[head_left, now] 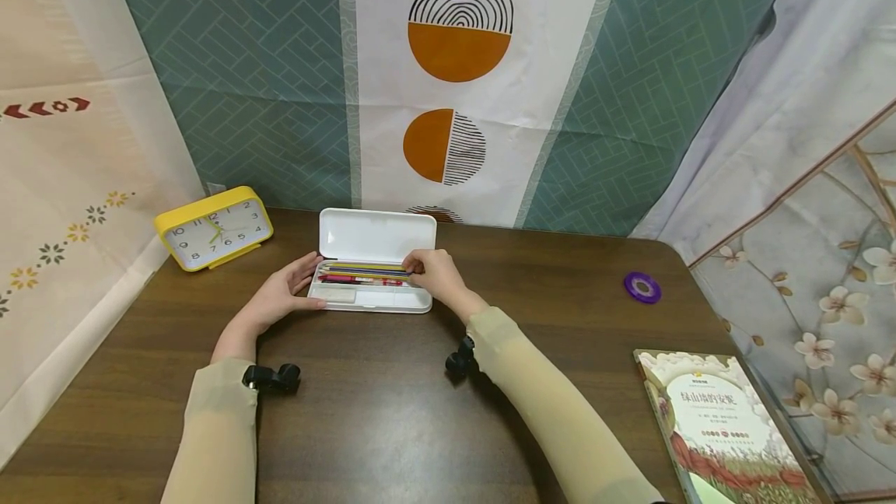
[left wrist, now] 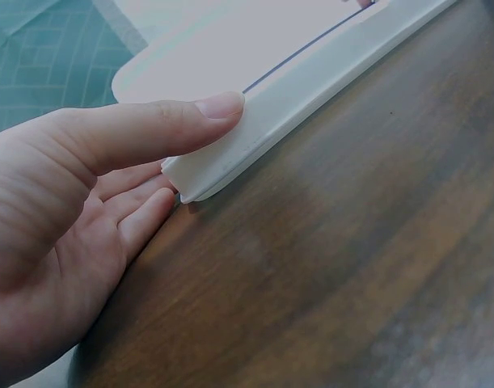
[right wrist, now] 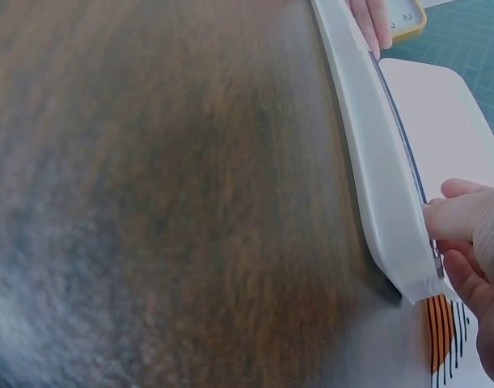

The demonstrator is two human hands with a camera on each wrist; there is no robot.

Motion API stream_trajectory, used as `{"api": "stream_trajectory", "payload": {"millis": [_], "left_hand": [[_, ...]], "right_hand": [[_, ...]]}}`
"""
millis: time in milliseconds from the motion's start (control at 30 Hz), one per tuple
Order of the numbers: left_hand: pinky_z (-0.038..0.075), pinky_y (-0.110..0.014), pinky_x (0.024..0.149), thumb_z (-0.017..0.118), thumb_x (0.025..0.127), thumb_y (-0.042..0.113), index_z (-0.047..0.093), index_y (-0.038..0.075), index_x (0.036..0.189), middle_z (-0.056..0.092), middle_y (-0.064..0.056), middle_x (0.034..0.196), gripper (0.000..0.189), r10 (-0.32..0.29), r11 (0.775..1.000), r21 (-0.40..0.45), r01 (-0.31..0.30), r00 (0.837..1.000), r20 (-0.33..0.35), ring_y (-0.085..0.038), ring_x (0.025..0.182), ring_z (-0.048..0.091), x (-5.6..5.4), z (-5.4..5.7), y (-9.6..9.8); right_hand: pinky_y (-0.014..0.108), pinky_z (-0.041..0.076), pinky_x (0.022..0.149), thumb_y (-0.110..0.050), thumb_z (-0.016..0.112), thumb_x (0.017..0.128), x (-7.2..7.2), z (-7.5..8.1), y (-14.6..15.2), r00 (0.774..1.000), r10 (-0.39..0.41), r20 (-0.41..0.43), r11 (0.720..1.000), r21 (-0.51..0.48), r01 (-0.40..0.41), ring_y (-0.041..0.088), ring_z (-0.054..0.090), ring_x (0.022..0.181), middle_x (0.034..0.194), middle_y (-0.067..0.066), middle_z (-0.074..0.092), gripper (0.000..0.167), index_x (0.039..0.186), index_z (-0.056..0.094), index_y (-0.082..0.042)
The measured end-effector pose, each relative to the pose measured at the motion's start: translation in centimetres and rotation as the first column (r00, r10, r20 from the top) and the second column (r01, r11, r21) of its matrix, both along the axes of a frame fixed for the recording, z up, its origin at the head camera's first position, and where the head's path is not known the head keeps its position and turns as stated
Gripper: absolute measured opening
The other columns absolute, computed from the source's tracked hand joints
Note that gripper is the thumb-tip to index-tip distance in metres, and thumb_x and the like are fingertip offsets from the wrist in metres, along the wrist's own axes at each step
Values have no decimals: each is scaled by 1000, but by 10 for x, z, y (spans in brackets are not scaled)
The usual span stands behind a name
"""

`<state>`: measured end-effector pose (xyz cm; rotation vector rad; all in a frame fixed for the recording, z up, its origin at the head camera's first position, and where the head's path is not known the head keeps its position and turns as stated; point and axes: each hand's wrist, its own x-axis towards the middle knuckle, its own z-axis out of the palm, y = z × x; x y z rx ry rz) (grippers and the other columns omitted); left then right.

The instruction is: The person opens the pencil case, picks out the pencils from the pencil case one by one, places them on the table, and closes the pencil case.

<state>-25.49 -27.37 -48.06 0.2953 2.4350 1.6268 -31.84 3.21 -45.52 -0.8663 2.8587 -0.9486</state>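
At the far side of the dark brown wooden table [head_left: 378,403], just before the patterned cloth hanging [head_left: 294,107], I see an open white rectangular pencil case [head_left: 378,309], its lid raised at the back. Slim yellow and blue pencils [head_left: 360,271] lie lengthwise inside, a red pen [head_left: 343,279] just in front of them and a whitish block [head_left: 337,295] in the near left compartment. The left hand [head_left: 283,295] grips the case's left end, thumb on the near rim, fingers round the end. The right hand [head_left: 439,277] has its fingertips bent together, pinching at the pencils' right ends; exactly which it grips is hidden from me. A yellow-framed rectangular clock [head_left: 214,229] stands to the left.
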Motion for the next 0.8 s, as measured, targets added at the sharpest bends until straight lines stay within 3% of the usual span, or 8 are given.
{"api": "stream_trajectory", "payload": {"millis": [800], "left_hand": [[27, -38, 118, 83, 79, 20, 12, 2, 156, 22, -19, 161, 107, 6, 1000, -24, -6, 1000, -3, -35, 148, 23, -1, -2, -1]], "right_hand": [[20, 54, 68, -5, 75, 84, 0, -1, -1, 1000, 3, -22, 1000, 16, -3, 12, 63, 76, 86, 5, 72, 11, 94, 73, -6]]}}
